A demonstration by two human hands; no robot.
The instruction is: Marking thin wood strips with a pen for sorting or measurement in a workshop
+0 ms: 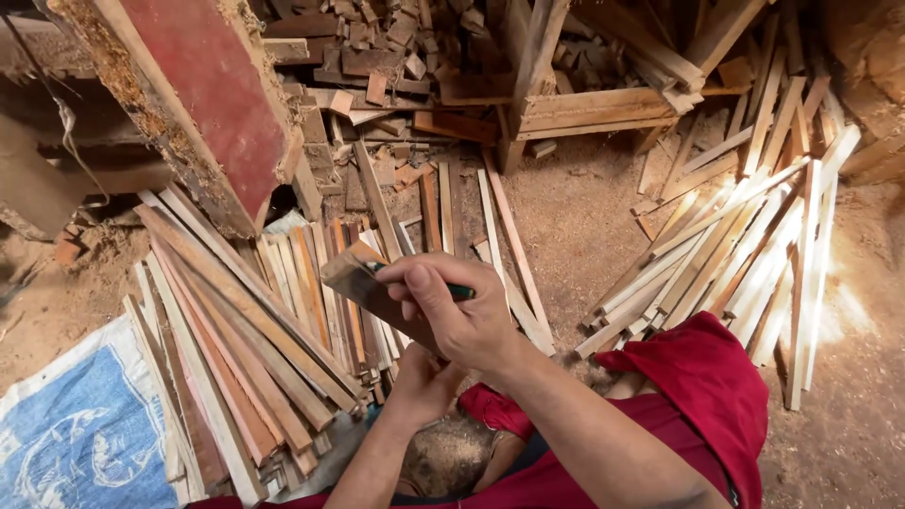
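Above slat pile: right hand pinching dark pen against wood strip; left hand clenched underneath strip.

Right hand clenched above left hand, both closed.

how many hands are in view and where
2: the right hand on top, gripping a green pencil against a wood strip; the left hand beneath, supporting it.

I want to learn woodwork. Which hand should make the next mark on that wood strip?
Probably the right hand: it already grips the green marker, its tip on the wood strip. The left hand sits underneath, holding the strip's lower end steady.
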